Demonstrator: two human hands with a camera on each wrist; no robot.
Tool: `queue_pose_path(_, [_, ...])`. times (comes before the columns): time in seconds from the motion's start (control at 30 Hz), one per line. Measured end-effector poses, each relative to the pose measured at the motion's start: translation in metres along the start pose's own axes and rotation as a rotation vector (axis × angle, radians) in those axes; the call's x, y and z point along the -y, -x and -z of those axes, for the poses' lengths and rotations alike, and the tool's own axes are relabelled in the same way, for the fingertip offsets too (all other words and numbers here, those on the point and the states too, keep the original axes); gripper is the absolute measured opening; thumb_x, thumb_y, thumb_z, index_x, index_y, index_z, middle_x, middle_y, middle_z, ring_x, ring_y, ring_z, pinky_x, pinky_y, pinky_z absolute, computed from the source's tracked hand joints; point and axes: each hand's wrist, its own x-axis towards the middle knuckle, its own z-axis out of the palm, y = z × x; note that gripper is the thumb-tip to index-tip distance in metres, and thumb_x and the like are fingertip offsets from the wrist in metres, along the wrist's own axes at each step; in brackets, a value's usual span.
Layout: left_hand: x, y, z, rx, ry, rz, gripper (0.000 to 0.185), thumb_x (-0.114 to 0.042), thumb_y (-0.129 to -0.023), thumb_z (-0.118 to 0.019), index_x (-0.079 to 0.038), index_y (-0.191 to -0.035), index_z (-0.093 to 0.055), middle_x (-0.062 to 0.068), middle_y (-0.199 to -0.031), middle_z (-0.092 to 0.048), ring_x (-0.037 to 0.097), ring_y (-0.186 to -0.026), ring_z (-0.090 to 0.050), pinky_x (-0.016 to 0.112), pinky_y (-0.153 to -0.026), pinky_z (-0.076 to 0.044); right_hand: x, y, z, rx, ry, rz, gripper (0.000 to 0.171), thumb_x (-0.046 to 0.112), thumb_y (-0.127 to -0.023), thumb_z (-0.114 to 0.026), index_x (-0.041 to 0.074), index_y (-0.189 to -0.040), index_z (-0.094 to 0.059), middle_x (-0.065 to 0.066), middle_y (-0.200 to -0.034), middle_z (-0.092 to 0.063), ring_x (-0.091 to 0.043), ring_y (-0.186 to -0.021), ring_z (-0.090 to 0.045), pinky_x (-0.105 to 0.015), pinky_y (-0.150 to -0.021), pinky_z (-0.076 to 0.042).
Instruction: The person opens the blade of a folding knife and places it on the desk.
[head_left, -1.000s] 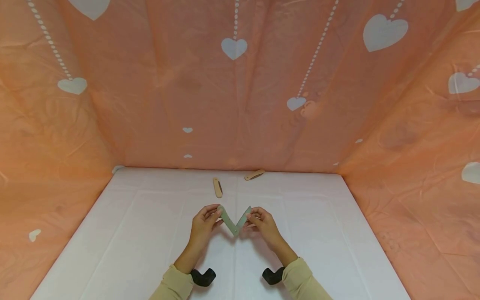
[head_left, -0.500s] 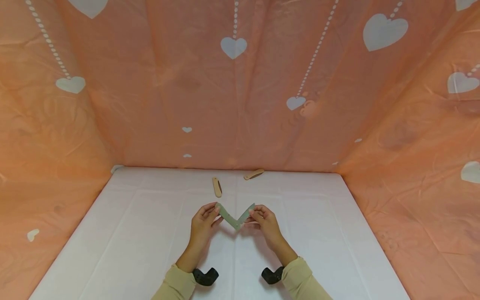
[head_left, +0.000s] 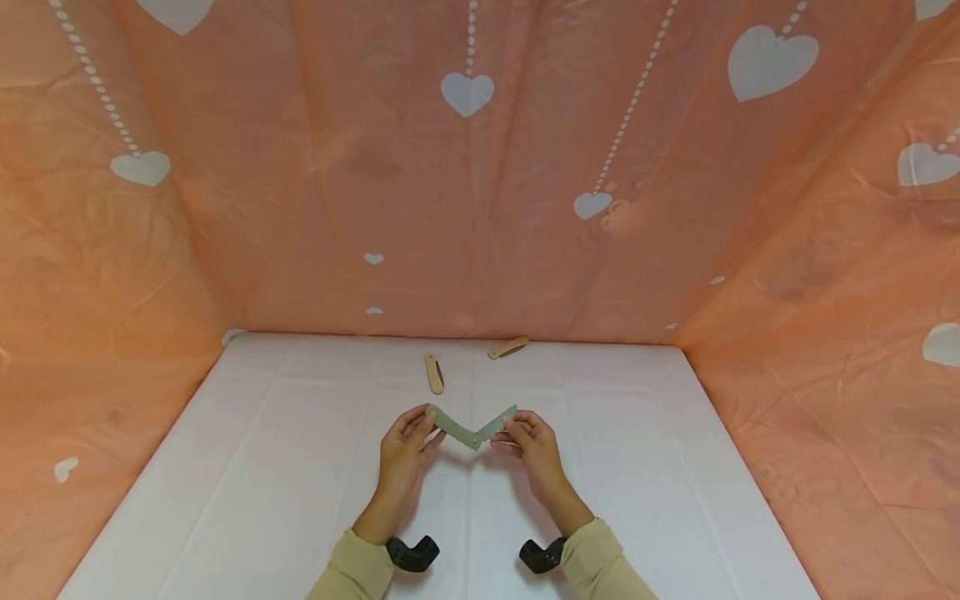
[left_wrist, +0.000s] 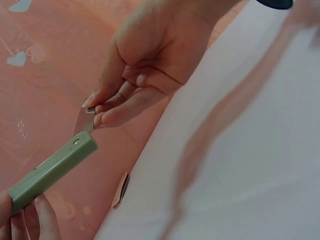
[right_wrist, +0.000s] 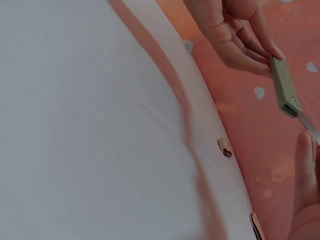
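Between my hands, above the white table, is a folding knife (head_left: pixel 456 428) with a pale green handle and its blade (head_left: pixel 497 423) swung out to a wide angle. My left hand (head_left: pixel 403 443) pinches the far end of the handle. With thumb and fingers my right hand (head_left: pixel 537 448) pinches the blade near its tip. In the left wrist view the pivot pin shows at the end of the green handle (left_wrist: pixel 52 172). The right wrist view shows the slot in the handle (right_wrist: pixel 285 86), with the blade (right_wrist: pixel 309 125) coming out of it.
Two tan folding knives, folded up, lie towards the back of the white table (head_left: pixel 300 467): one (head_left: pixel 434 373) left of centre, another (head_left: pixel 508 348) by the back edge. Orange cloth (head_left: pixel 480 208) with white hearts hangs around three sides. Black devices (head_left: pixel 413 554) sit at both wrists.
The blade has turned further out from the handle, so the V between them has widened. My hands have moved slightly apart and the pivot has risen in the head view.
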Motion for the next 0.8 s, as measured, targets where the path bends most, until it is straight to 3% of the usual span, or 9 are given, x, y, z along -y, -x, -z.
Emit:
queue_pose_path(0.47, [0.0062,0.0002,-0.004,-0.063,0.122,0.051,0.029,-0.004,-0.091,-0.059,0.004,-0.117,-0.049,0.006,-0.099,-0.06,0.018,-0.095,-0.062,0.038,-0.09,-0.047,-0.0038,0.004,-0.0049,-0.12,-0.15,-0.005,0.006,0.0,-0.092,-0.054,0.002,-0.095,-0.049,-0.008,-0.082,-0.059,-0.019,-0.069,-0.065,-0.035,-0.071,-0.056])
queue_pose_path(0.8, [0.0076,0.0013,-0.0084,-0.124,0.2,0.043,0.03,0.001,-0.091,-0.055,0.006,-0.119,-0.046,0.009,-0.101,-0.058,0.018,-0.096,-0.062,0.038,-0.09,-0.047,-0.0087,0.006,-0.0076,-0.135,-0.248,0.006,0.004,-0.003,-0.094,-0.049,-0.001,-0.097,-0.049,-0.01,-0.083,-0.063,-0.018,-0.071,-0.066,-0.033,-0.073,-0.055])
